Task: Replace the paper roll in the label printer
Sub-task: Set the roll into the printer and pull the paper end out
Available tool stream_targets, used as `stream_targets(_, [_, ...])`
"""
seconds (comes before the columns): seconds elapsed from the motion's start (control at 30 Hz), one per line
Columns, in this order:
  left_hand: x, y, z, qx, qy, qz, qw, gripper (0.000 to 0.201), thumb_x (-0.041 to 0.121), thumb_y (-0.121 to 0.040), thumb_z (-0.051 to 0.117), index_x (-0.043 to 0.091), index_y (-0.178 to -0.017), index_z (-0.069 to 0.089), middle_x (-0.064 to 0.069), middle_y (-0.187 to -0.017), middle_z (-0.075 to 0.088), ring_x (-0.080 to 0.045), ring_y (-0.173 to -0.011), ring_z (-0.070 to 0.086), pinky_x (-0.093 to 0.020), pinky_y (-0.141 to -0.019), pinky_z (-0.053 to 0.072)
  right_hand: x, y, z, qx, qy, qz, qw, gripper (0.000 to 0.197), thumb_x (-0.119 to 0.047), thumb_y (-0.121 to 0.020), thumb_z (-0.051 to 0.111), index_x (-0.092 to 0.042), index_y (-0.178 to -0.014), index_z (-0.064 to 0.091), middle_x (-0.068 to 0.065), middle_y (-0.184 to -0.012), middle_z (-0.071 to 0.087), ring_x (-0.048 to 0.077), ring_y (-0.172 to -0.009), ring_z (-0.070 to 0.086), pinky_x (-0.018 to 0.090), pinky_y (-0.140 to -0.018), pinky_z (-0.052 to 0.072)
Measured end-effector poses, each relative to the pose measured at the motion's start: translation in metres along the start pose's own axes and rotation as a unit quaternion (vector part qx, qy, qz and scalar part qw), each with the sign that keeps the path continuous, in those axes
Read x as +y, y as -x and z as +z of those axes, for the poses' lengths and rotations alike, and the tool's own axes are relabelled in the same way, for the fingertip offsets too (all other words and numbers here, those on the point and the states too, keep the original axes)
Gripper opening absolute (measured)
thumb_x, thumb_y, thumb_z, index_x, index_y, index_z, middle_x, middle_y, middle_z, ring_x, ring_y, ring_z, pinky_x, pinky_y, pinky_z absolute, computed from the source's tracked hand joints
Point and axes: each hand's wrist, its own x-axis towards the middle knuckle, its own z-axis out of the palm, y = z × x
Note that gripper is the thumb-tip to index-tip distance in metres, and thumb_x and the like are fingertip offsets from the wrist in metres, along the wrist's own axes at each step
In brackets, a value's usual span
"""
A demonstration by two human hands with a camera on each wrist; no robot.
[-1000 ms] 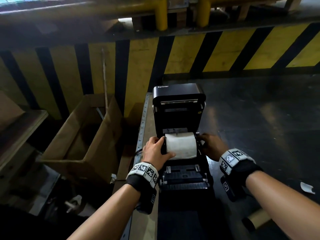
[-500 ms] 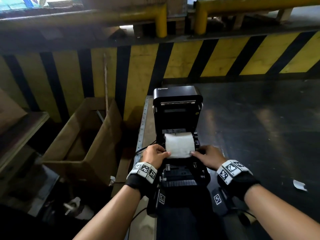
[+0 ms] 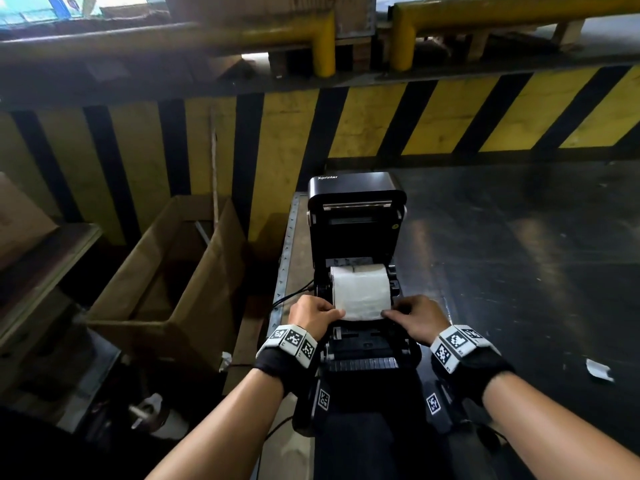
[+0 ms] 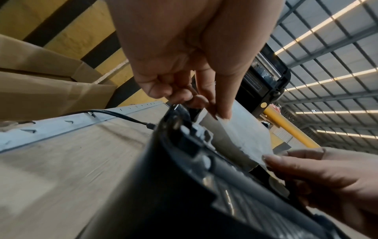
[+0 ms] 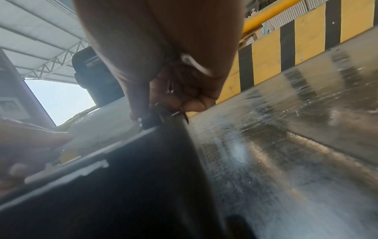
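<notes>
A black label printer (image 3: 356, 216) stands on the table edge with its lid raised upright. A white paper roll (image 3: 360, 289) sits in its open bay. My left hand (image 3: 311, 315) pinches the left corner of the roll's loose front edge (image 4: 245, 139). My right hand (image 3: 414, 317) pinches the right corner of that edge. Seen from the left wrist, my left hand (image 4: 206, 103) holds the paper from above while my right hand (image 4: 286, 163) grips the far corner. In the right wrist view my right hand (image 5: 163, 110) is curled at the printer's rim (image 5: 155, 127).
An open cardboard box (image 3: 166, 282) stands left of the table. A black cable (image 4: 114, 114) runs into the printer's left side. A yellow-and-black striped wall (image 3: 415, 123) backs the dark tabletop (image 3: 519, 271). A paper scrap (image 3: 599, 370) lies at the right.
Both hands have moved from the sides of the roll to its front, and now pinch the loose paper edge at its two corners.
</notes>
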Motion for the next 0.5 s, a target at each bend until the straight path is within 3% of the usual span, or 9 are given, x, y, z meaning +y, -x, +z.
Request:
stream_targets(0.1, [-0.0003,0.0026,0.0009,-0.009,-0.046,0.019,0.999,0.023,0.035,-0.079,0.07,0.012,-0.078,0.073,0.0,-0.067,0.059,-0.015,-0.068,0.054,-0.022,-0.063,0.038,-0.0021,0.0027,-0.0012,-0.017,0.029,-0.018,0.999,0.027,-0.035,-0.08,0.065,-0.009,-0.081,0.073,0.01,-0.083,0.073,0.021,-0.076,0.063,0.021,-0.063,0.038])
stream_targets(0.27, [0.0001,0.0048,0.0035,-0.023,-0.09,0.021,0.995,0.038,0.032,-0.082,0.067,0.015,-0.051,0.053,0.0,-0.056,0.05,-0.022,-0.061,0.051,-0.023,-0.06,0.038,-0.0072,0.0027,-0.0022,-0.036,0.078,-0.023,0.996,0.03,-0.037,-0.08,0.064,-0.009,-0.085,0.074,0.011,-0.093,0.074,0.024,-0.086,0.065,0.021,-0.068,0.036])
stream_targets(0.5, [0.0018,0.0011,0.0023,-0.047,-0.114,0.018,0.992,0.033,0.032,-0.08,0.069,0.012,-0.056,0.059,-0.006,-0.062,0.056,-0.022,-0.062,0.053,-0.024,-0.06,0.04,-0.0098,0.0047,-0.0027,-0.037,0.077,-0.02,0.996,0.028,-0.033,-0.082,0.061,-0.007,-0.086,0.073,0.012,-0.097,0.072,0.025,-0.088,0.064,0.021,-0.068,0.035])
